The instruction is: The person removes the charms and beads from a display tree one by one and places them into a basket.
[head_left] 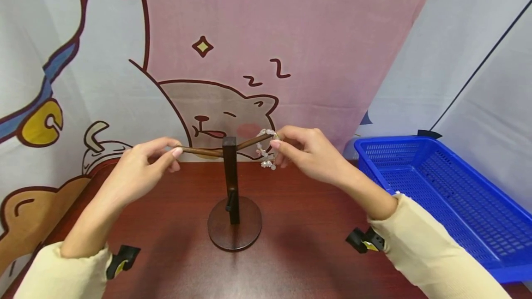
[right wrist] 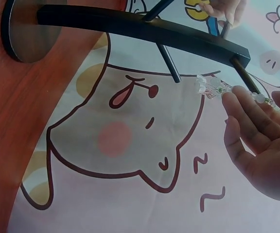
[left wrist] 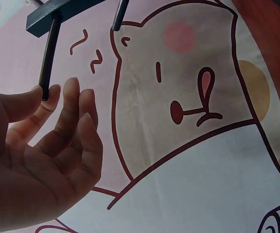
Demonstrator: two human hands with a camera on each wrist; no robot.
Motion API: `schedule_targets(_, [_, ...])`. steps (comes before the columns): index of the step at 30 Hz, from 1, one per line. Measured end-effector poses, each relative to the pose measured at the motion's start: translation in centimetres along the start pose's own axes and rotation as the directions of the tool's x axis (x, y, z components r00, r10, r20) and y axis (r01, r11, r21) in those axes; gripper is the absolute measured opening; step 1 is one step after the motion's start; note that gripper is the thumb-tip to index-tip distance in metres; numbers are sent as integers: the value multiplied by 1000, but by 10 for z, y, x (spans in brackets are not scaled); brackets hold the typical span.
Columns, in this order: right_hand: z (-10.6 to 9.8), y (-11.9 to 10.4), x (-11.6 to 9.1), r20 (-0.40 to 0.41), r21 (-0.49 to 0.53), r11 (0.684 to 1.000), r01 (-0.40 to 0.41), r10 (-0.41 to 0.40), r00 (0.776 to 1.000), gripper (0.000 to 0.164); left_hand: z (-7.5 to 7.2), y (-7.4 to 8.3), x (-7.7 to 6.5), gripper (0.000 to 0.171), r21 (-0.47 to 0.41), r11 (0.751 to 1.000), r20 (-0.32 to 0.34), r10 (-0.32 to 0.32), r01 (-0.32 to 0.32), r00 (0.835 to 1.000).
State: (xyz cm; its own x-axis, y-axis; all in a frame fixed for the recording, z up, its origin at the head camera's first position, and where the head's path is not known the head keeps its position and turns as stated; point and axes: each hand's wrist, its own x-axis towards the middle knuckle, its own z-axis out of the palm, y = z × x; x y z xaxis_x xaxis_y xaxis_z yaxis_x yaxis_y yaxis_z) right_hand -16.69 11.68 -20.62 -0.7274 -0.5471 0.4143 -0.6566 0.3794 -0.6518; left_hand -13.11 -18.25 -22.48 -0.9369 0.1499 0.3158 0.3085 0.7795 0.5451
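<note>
A dark wooden display stand (head_left: 231,179) with a round base (head_left: 245,236) stands upright on the table, thin rods reaching out from its post on both sides. My left hand (head_left: 143,165) pinches the tip of the upper left rod (left wrist: 50,58) between thumb and index finger. At the upper right rod (head_left: 253,140), my right hand (head_left: 309,153) pinches a bracelet (head_left: 266,164) of pale pink and clear beads. The bracelet hangs around the end of that rod, its lower part dangling. In the right wrist view, beads (right wrist: 208,87) show beside the fingers.
A blue plastic basket (head_left: 469,156) stands at the right on the reddish-brown table (head_left: 174,253). Behind the table hangs a cloth (head_left: 316,36) printed with cartoon animals. A shorter lower peg (head_left: 229,202) sticks out from the stand's post.
</note>
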Motion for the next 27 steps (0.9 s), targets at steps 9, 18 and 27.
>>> schedule_targets(9, [-5, 0, -3, -14, -19, 1000, -13, 13, 1000, 13, 2, -2, 0, 23, -8, 1000, -10, 6, -6, 1000])
schedule_targets(18, [-9, 2, -4, -27, -28, 999, -25, 25, 999, 13, 1, -1, 0, 23, -7, 1000, -6, 11, -12, 1000])
schedule_targets(27, [-17, 6, -8, -32, -86, 995, -53, 50, 998, 14, -1, 0, 0, 25, -1, 1000, -1, 6, -6, 1000])
